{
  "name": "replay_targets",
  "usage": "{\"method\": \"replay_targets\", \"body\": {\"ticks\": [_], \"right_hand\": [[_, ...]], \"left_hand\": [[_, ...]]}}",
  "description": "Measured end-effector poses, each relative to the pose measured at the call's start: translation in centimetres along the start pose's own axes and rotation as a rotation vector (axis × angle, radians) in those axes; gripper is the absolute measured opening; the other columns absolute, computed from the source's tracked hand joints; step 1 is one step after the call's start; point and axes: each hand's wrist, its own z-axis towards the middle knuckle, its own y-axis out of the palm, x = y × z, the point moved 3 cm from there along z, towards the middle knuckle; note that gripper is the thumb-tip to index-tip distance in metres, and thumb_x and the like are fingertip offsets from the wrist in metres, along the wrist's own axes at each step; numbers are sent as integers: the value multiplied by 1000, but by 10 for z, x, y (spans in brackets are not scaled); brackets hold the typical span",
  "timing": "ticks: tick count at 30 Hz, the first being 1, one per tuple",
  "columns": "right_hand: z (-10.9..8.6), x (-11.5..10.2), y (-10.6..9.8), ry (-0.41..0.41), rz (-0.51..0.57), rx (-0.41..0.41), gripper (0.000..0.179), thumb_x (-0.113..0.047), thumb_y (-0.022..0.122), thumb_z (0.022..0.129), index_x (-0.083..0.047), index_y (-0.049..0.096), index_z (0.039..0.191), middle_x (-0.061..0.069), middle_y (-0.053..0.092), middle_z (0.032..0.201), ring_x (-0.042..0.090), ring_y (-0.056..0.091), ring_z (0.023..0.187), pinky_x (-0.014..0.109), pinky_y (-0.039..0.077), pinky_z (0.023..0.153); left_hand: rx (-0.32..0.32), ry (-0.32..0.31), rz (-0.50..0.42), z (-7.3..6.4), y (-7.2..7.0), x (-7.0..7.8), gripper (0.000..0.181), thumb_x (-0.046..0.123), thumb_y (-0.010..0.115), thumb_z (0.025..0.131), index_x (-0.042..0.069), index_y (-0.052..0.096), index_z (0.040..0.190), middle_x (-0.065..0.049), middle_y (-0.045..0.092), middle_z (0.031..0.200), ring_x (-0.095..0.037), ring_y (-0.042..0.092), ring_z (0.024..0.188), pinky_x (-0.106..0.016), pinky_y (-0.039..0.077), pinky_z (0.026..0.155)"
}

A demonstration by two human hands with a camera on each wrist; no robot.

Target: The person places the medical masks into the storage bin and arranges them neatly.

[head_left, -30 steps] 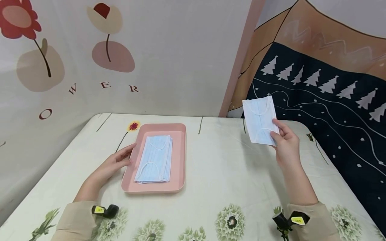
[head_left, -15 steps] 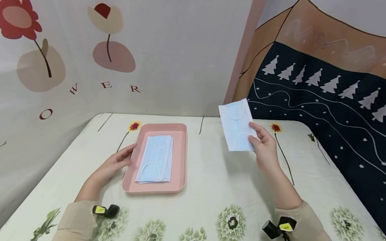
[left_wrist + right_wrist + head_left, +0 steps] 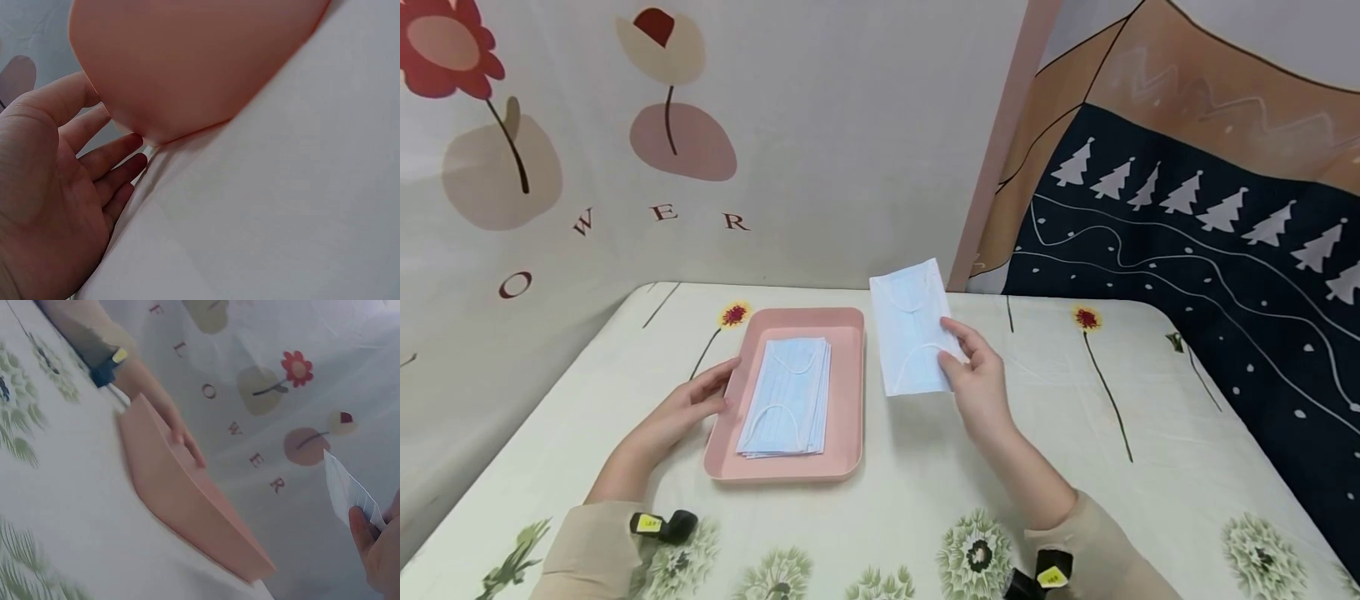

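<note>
My right hand [image 3: 988, 396] pinches a light blue pleated face mask [image 3: 910, 329] between thumb and fingers at its right edge. The mask is raised above the table, just right of a pink tray [image 3: 847, 392]. Inside that tray lies a neat stack of face masks [image 3: 784, 396] with white ear loops on top. Against the tray's left side rests my left hand [image 3: 681, 417], its fingers extended and relaxed; the left wrist view has the fingertips [image 3: 136, 142] right at the tray wall [image 3: 187, 62]. In the right wrist view the held mask [image 3: 340, 487] appears nearly edge-on.
A white cloth with printed flowers covers the table [image 3: 910, 500]. Behind it hangs a pale curtain [image 3: 850, 167] with flower prints and letters. At the right is a dark fabric [image 3: 1195, 250] with white trees. Each sleeve carries a small black wrist camera [image 3: 662, 525].
My right hand has carried the face mask leftward from the right side of the table to beside the tray. The left hand and the tray have stayed in place.
</note>
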Motion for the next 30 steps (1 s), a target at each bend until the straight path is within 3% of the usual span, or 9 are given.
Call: {"method": "replay_targets", "body": {"ticks": [10,30], "right_hand": [[-13,10,45,-68,52,-48,42,7,52,93,-10,58,132,9,55,130,23,63,99,30,54,77],[-27,25,97,-35,88,-100,43,8,53,90,-8,59,130,10,56,128,21,61,98,30,53,78]], "left_hand": [[3,-4,-17,1,1,2,66,16,59,96,8,26,152,-19,20,155,-39,13,141,-4,27,92],[-5,14,-21,0,1,4,65,13,57,97,5,24,152,-20,20,155,-41,14,140,-5,28,93]]}}
